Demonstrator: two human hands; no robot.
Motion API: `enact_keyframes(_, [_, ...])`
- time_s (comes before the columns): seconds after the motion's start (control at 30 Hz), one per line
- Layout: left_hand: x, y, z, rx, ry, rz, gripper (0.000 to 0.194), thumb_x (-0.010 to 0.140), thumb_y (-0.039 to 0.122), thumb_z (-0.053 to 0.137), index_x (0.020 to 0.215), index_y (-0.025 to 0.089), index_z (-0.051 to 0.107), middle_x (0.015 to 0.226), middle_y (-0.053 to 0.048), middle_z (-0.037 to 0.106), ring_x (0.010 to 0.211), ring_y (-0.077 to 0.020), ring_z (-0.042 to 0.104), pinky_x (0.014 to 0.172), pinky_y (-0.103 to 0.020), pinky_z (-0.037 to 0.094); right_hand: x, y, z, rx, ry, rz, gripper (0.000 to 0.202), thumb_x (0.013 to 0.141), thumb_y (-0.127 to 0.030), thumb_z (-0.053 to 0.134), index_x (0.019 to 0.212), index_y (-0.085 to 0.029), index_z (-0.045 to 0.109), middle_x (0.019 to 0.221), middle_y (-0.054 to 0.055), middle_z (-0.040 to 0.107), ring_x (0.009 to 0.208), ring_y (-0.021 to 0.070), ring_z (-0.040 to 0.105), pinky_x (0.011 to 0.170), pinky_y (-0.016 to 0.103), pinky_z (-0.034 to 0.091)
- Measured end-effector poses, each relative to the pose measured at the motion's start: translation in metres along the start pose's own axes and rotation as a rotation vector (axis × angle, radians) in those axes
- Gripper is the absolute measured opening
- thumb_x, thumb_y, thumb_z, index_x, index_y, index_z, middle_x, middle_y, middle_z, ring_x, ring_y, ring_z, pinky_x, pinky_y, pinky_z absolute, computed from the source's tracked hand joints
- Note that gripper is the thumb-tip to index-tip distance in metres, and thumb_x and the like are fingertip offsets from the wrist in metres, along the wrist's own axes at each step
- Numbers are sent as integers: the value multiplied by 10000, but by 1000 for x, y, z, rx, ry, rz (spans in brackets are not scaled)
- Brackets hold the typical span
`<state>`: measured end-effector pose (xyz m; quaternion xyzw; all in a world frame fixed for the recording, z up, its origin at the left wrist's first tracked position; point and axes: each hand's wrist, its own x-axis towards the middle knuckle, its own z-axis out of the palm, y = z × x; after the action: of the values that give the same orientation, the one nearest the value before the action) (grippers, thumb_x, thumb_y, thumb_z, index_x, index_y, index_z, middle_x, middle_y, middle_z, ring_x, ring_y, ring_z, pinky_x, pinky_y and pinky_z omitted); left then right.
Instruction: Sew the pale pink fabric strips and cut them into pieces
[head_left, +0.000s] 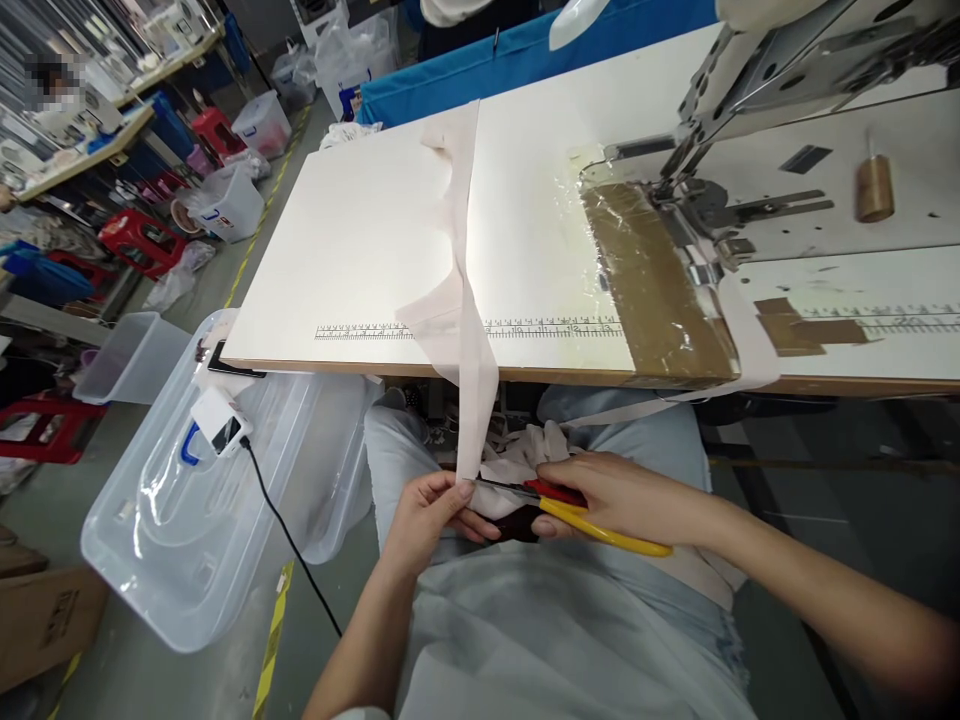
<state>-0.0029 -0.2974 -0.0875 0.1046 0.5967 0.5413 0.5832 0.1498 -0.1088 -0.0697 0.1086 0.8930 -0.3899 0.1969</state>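
Observation:
My left hand (pixel 439 510) pinches the lower end of a pale pink fabric strip (pixel 475 400), which hangs over the table's front edge. From there the strip runs back across the white tabletop. Scissors (pixel 574 512) with one red and one yellow handle are in my right hand (pixel 600 490). Their blades point left and reach the strip beside my left fingertips; whether they have cut into it I cannot tell. More pale fabric (pixel 525 455) lies bunched on my lap, behind the scissors.
A sewing machine (pixel 780 70) stands at the table's right, with brown tape (pixel 652 280) by its needle area. Ruler markings (pixel 555 328) run along the front edge. Left of the table are a lidded plastic bin (pixel 187 540), a small white device (pixel 220 420) and its black cable (pixel 289 540).

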Motion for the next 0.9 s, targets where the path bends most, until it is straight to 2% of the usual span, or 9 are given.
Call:
enact_keyframes(0.13, [1,1,-2,2,-6,0,495,705,588,764,799,116,650,600,-88,717,567,-209,707,540,-243,517,0,0,5,-127,102,-23,518,862,-683,479,657,-231,332,601,-7,479,520,161,460,506,269,230])
enact_keyframes(0.3, [2,0,-4,12,-8,3,512,688,602,769,797,116,654,585,-88,710,556,-212,703,537,-246,511,1,2,13,-142,184,-19,477,866,-610,514,641,-230,334,579,1,528,485,151,457,494,280,216])
enact_keyframes(0.43, [2,0,-6,25,-14,4,495,708,593,759,789,115,658,600,-94,716,558,-208,703,548,-249,513,0,3,15,-151,195,-28,478,883,-582,502,624,-228,312,546,-3,523,458,145,443,486,281,206])
enact_keyframes(0.6, [1,2,-6,42,-18,-10,493,682,592,773,769,126,638,589,-88,709,553,-213,699,541,-251,504,4,-4,12,-207,216,-44,394,884,-552,515,684,-227,417,668,35,637,545,182,550,499,288,207])
enact_keyframes(0.73, [1,0,-7,57,-54,-19,477,716,593,741,748,135,614,598,-88,706,556,-201,691,552,-251,502,8,-7,11,-219,188,-16,415,891,-527,482,636,-229,347,596,21,582,499,166,505,496,286,182])
enact_keyframes(0.83, [4,2,-13,169,-67,17,463,792,591,668,856,134,638,646,-82,705,588,-187,680,576,-257,499,4,-3,14,-175,196,26,438,879,-549,483,630,-233,308,555,9,535,482,166,473,495,282,185])
enact_keyframes(0.9, [9,9,-18,346,36,145,466,836,551,638,1057,142,641,845,-103,725,659,-167,663,589,-253,485,-4,2,19,-113,228,47,463,872,-585,495,635,-237,301,548,0,510,483,166,460,498,277,221])
